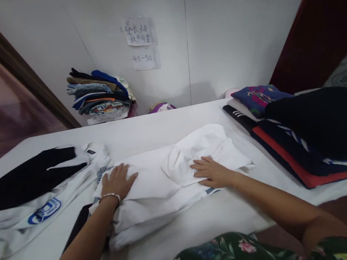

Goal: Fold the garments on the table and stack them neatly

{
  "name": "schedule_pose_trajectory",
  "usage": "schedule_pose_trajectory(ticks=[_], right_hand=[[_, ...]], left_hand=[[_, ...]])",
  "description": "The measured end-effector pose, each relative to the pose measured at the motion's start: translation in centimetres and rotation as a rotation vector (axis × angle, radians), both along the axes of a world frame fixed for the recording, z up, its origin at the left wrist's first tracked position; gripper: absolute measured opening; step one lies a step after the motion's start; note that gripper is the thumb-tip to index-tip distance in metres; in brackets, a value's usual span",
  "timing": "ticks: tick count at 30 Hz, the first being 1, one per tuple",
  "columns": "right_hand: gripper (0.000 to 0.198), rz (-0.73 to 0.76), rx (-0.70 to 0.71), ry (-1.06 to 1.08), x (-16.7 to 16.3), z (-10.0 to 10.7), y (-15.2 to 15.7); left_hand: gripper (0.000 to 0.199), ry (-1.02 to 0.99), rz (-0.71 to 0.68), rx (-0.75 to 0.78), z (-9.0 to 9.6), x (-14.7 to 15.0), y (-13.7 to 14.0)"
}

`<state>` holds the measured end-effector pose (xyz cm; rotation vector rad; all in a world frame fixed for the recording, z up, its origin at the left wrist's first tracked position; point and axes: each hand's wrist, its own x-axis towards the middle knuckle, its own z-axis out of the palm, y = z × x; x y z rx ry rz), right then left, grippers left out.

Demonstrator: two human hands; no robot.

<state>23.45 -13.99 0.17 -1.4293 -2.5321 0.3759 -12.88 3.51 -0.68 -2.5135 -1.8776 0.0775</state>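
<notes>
Resting unclenched, my left grip [118, 182] and right grip [214, 172] touch a white cloth garment [153, 171] beneath; dark-and-red folded clothes [329, 126] lie right of both.

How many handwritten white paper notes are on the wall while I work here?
2: the upper white paper note, with handwritten characters, and the lower white paper note, reading 45-50, directly below it on the pale grey wall. No others show.

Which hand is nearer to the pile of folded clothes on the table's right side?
Right: the right hand rests on the white garment, left of and apart from the pile of folded clothes; the left hand lies on the garment's left end, farther away.
</notes>
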Motion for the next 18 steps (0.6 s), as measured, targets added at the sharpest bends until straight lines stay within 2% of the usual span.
schedule_pose_trajectory(ticks=[5,8,11,14,16,18], right_hand=[[0.037,-0.036,0.037,0.068,0.2,-0.6,-1.2],[0.032,-0.093,0.163,0.161,0.8,-0.7,-1.7],[0.032,-0.353,0.386,0.287,2.9,-0.7,-1.7],[0.038,-0.683,0.521,0.345,5.9,-1.2,-1.7],[0.044,-0.818,0.491,0.346,7.6,-1.9,-1.7],[0.051,-0.876,0.378,0.356,8.7,-2.7,-1.8]], left_hand=[[0.059,-0.111,0.063,-0.045,1.9,1.7,-0.2],[0.061,-0.303,-0.072,-0.042,3.2,5.2,-1.9],[0.066,-0.517,-0.205,-0.157,3.7,9.7,-3.7],[0.071,-0.642,-0.142,-0.316,3.3,13.5,-4.2],[0.073,-0.652,-0.082,-0.368,3.0,15.1,-3.8],[0.069,-0.607,-0.060,-0.363,2.8,16.0,-3.3]])
